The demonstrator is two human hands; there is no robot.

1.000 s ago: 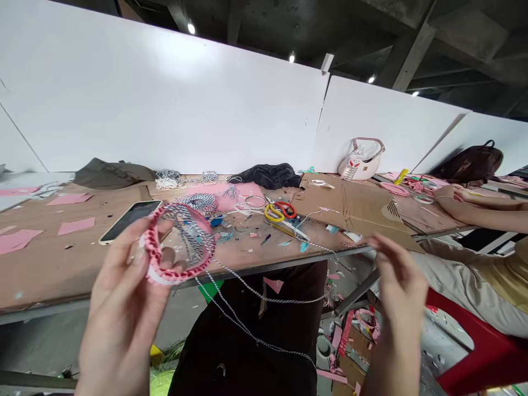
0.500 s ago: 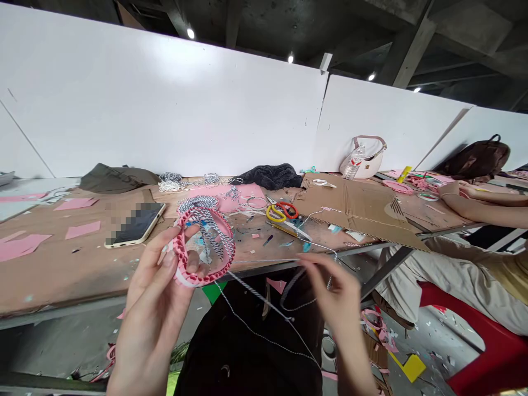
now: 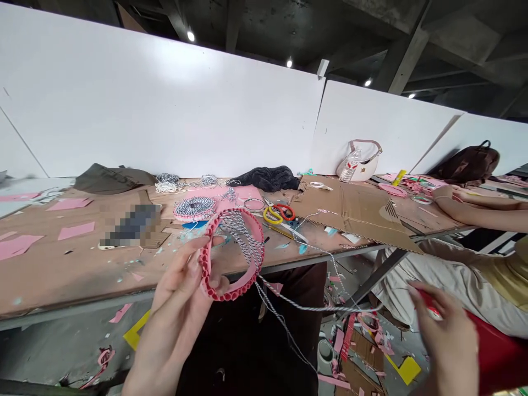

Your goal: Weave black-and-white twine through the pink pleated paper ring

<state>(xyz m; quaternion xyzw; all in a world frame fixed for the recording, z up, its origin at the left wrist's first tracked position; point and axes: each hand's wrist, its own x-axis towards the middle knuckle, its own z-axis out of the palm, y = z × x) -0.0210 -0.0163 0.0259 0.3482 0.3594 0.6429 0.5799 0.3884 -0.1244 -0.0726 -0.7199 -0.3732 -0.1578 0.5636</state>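
Note:
My left hand (image 3: 181, 302) grips a round pink paper ring (image 3: 206, 283) by its left side, fingers inside and thumb outside. Small red-pink loops line its edge, and black-and-white cord (image 3: 243, 231) is strung across the opening. From the ring's lower right, one strand stretches rightward and other strands hang over my dark-clothed lap. Far out to the right, my right hand (image 3: 445, 330) is pinched at the strand's far end; motion blurs the fingertips and the last stretch of cord. Behind the ring lies a round woven black-and-white piece (image 3: 194, 208) with a pink edge.
Yellow- and red-handled scissors (image 3: 284, 217) lie beyond the ring, left of a cardboard sheet (image 3: 350, 206). A phone (image 3: 132, 225), pink paper scraps (image 3: 76, 231) and dark cloth (image 3: 268, 179) are on the table. At right, another person's arms (image 3: 478, 209) rest beside a red stool (image 3: 495, 346).
My right hand has swung well to the right and slightly down, drawing the strand out. The ring in my left hand has shifted right and turned, uncovering more of the woven piece.

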